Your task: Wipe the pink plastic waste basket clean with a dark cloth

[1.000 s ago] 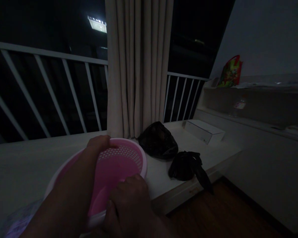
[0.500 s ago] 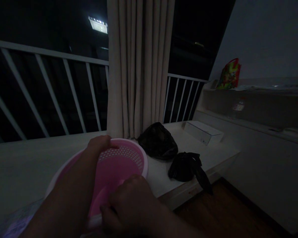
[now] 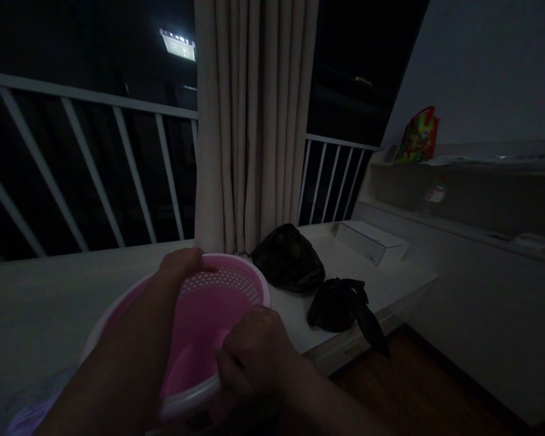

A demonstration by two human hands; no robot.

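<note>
A pink laundry basket (image 3: 200, 324) with a perforated upper wall and a pale rim stands on the white ledge in front of me. My left hand (image 3: 188, 264) is closed over its far rim, fingers curling inside, with the forearm lying across the opening. At the near right rim my right hand (image 3: 257, 351) is bent into a fist. Whatever it holds, if anything, is hidden by the fingers. Inside the basket, a paler pink shape (image 3: 186, 363) shows low down; dim light blurs it.
Right of the basket lie a black plastic bag (image 3: 288, 257) and a knotted black bag (image 3: 338, 306). Behind them sits a white box (image 3: 371, 241). A beige curtain (image 3: 254, 121) hangs before white railings (image 3: 131, 175). Shelves hold a bottle (image 3: 435, 197) and a colourful bag (image 3: 418, 136).
My right hand has moved up and to the right along the basket's near rim, uncovering more of that rim. My left hand keeps its place on the far rim.
</note>
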